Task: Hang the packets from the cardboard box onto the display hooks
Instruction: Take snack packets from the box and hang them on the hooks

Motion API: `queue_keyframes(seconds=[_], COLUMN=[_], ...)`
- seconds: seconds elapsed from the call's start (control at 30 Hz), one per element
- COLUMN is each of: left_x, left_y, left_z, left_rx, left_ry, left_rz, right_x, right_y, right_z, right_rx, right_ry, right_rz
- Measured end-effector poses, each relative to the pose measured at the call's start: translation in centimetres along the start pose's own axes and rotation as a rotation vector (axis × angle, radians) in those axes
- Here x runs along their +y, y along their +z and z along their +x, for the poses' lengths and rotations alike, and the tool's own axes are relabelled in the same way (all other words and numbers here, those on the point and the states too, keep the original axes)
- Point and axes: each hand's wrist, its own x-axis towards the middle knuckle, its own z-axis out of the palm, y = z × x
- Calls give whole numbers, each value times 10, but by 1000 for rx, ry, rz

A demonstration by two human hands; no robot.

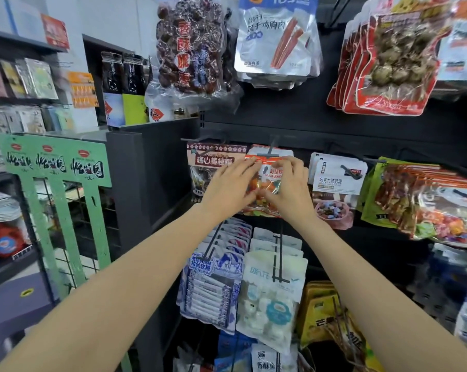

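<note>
1. Head view. Both my arms reach forward to the middle row of the dark display wall. My left hand point(231, 183) and right hand point(286, 185) meet on one orange-topped sweet packet point(267, 181), fingers curled round its two side edges, thumbs low on its front.

2. The grip sits at the sides and top corners, I judge so that the header stays flat and its hole can line up with the display hook point(272, 146), which juts out just above my fingertips. Whether the hole is already over the hook tip I cannot tell; my fingers cover that part.

3. The packet is between my hands, against the wall, level with the row. Just left of my left hand hangs a plum lollipop packet point(212, 163); just right of my right hand, a chocolate-milk sweet packet point(337, 181). So this hook is the slot between two other lines.

4. Below my wrists hang blue-and-white toffee packets point(212, 280) and pale packets point(270, 288) on longer hooks that stick out towards me, close under my forearms.

5. The cardboard box is not in view.

6. Judgement: hanging step in hand, packet not yet released.
</note>
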Motion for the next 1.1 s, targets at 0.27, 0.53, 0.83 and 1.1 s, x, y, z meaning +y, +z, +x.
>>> queue_keyframes(seconds=[0.27,0.53,0.83,1.1], left_x=[-3,-3,-72,-183], left_y=[1,-9,-25,-29], left_z=[10,-9,-106,-297], left_rx=[-145,13,-133,-343], left_ry=[-41,-46,-293,-858], left_rz=[69,14,-68,-220], right_x=[1,-18,-108,-252], right_y=[2,8,57,160], right_z=[1,-39,-57,-135], right_rx=[4,192,-363,-869], right_ry=[3,-37,-37,-134], right_rz=[-370,-262,188,371])
